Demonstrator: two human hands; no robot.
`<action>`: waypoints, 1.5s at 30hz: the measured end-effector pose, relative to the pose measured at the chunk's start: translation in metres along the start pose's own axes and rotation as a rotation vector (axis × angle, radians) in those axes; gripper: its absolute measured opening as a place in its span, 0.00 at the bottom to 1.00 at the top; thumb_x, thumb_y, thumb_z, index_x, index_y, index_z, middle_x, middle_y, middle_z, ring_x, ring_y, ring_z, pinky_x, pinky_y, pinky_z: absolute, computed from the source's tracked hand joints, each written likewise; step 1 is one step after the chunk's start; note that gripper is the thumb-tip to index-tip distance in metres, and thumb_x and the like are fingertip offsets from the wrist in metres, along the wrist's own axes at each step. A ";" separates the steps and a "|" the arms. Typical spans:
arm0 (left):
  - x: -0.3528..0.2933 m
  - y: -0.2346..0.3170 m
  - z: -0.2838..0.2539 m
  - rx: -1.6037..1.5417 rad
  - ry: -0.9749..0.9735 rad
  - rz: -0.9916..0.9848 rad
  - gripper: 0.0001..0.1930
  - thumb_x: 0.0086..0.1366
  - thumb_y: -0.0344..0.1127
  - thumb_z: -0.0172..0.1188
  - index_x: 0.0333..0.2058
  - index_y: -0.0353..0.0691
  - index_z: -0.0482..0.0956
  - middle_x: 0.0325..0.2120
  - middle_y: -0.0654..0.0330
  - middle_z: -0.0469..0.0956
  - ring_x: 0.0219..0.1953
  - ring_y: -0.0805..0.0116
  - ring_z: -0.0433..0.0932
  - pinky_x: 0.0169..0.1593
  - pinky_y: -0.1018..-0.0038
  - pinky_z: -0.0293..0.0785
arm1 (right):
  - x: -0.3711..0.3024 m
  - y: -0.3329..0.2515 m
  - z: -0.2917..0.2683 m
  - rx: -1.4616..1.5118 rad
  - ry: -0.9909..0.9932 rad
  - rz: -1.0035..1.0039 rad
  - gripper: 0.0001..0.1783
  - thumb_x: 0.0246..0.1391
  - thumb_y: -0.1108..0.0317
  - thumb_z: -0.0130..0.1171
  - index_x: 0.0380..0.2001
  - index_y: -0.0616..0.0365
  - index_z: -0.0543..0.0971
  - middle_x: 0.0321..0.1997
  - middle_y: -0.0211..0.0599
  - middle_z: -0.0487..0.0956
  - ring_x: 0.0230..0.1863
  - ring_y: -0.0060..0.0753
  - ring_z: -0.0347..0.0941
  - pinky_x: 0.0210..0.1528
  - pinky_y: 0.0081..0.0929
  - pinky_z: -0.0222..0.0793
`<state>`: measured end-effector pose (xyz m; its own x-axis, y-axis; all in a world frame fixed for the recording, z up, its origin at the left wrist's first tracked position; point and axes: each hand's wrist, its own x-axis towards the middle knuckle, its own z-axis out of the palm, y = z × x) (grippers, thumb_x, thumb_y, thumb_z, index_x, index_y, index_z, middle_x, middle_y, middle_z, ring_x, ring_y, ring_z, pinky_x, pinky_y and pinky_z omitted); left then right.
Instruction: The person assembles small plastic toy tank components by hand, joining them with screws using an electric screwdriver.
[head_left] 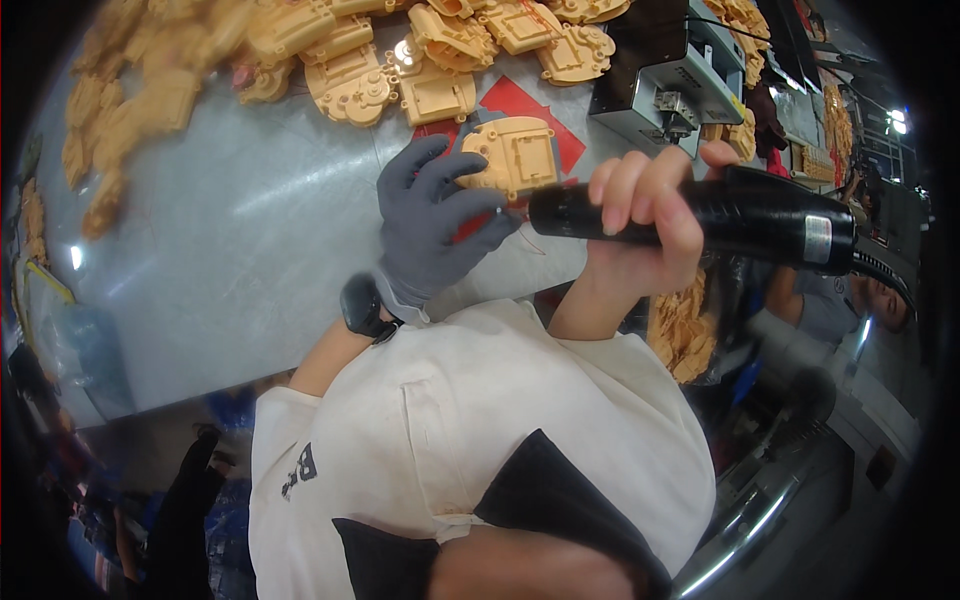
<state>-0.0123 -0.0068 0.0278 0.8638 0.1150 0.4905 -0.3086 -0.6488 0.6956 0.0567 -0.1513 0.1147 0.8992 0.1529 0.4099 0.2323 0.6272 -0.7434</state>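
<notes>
Yellow-orange moulded plastic housing [525, 160] is probably handling light and stiff; your grey-gloved left hand [430, 205] is sensibly holding its edge, your bare right hand [648, 205] gripping a black cylindrical tool [770, 220].

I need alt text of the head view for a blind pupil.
A gloved left hand holds a tan plastic part, while the bare right hand grips a black corded tool beside it. More tan parts lie piled along the far side of the grey table.

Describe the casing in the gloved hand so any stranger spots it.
On the grey table, find the heap of yellow-tan casings. Just nearer the wearer, the gloved left hand holds one casing. Unlike its neighbours, it alone is held.
</notes>
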 end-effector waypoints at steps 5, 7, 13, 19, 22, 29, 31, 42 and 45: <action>0.000 0.002 -0.002 -0.001 -0.024 -0.001 0.12 0.41 0.40 0.71 0.27 0.53 0.79 0.38 0.67 0.73 0.48 0.56 0.65 0.47 0.66 0.64 | -0.001 -0.002 0.001 0.021 0.017 0.010 0.30 0.43 0.77 0.44 0.53 0.58 0.56 0.18 0.35 0.64 0.15 0.32 0.65 0.26 0.33 0.66; 0.001 0.002 -0.002 -0.009 -0.030 0.019 0.12 0.41 0.40 0.71 0.27 0.53 0.79 0.38 0.66 0.73 0.48 0.56 0.65 0.47 0.66 0.63 | -0.001 -0.003 0.000 0.026 0.000 -0.004 0.30 0.43 0.77 0.44 0.53 0.58 0.56 0.18 0.35 0.64 0.15 0.31 0.65 0.27 0.33 0.66; 0.002 0.004 -0.002 -0.009 -0.024 0.023 0.11 0.42 0.40 0.70 0.26 0.52 0.79 0.37 0.66 0.73 0.47 0.56 0.66 0.46 0.66 0.64 | -0.001 -0.001 0.000 0.026 0.003 0.003 0.30 0.43 0.77 0.44 0.53 0.60 0.55 0.18 0.36 0.65 0.15 0.31 0.65 0.26 0.32 0.67; -0.001 0.003 0.000 -0.035 -0.088 0.024 0.13 0.43 0.37 0.69 0.31 0.52 0.80 0.41 0.64 0.73 0.52 0.53 0.64 0.53 0.62 0.61 | -0.003 0.001 0.000 -0.066 -0.022 -0.007 0.28 0.44 0.78 0.45 0.51 0.63 0.54 0.18 0.37 0.66 0.14 0.31 0.65 0.24 0.31 0.67; 0.003 0.005 0.003 -0.006 -0.030 0.074 0.10 0.42 0.40 0.69 0.25 0.52 0.79 0.37 0.66 0.73 0.48 0.56 0.65 0.47 0.64 0.64 | -0.004 -0.001 0.000 -0.091 -0.042 -0.004 0.27 0.44 0.78 0.45 0.50 0.63 0.54 0.18 0.37 0.66 0.14 0.30 0.65 0.24 0.31 0.67; 0.003 0.004 0.005 0.007 -0.117 0.088 0.16 0.43 0.39 0.69 0.34 0.53 0.79 0.45 0.64 0.71 0.53 0.53 0.63 0.54 0.63 0.61 | -0.005 -0.001 -0.005 -0.108 -0.031 -0.011 0.27 0.43 0.79 0.45 0.50 0.63 0.55 0.18 0.37 0.66 0.15 0.30 0.65 0.24 0.30 0.67; 0.007 0.007 0.007 0.016 -0.060 0.070 0.22 0.40 0.44 0.70 0.37 0.53 0.78 0.44 0.61 0.70 0.51 0.54 0.64 0.51 0.61 0.63 | -0.005 -0.001 -0.006 -0.107 -0.012 -0.053 0.27 0.43 0.79 0.46 0.50 0.62 0.56 0.18 0.36 0.66 0.15 0.30 0.65 0.24 0.30 0.66; -0.005 -0.016 0.021 0.103 -0.074 -0.046 0.39 0.40 0.47 0.70 0.53 0.47 0.66 0.49 0.55 0.66 0.50 0.54 0.67 0.51 0.60 0.64 | -0.003 0.004 -0.020 -0.336 0.116 -0.108 0.26 0.43 0.79 0.51 0.48 0.60 0.59 0.17 0.35 0.67 0.13 0.27 0.63 0.20 0.26 0.63; -0.009 -0.026 0.027 0.054 -0.094 -0.043 0.39 0.40 0.45 0.70 0.54 0.46 0.66 0.46 0.55 0.68 0.46 0.55 0.69 0.49 0.61 0.65 | -0.003 0.009 -0.021 -0.345 0.110 -0.113 0.25 0.43 0.79 0.52 0.47 0.60 0.60 0.18 0.35 0.68 0.14 0.26 0.64 0.20 0.25 0.63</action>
<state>-0.0013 -0.0117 -0.0090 0.9100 0.0745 0.4078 -0.2507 -0.6846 0.6844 0.0642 -0.1624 0.0962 0.8907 0.0030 0.4545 0.4269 0.3381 -0.8387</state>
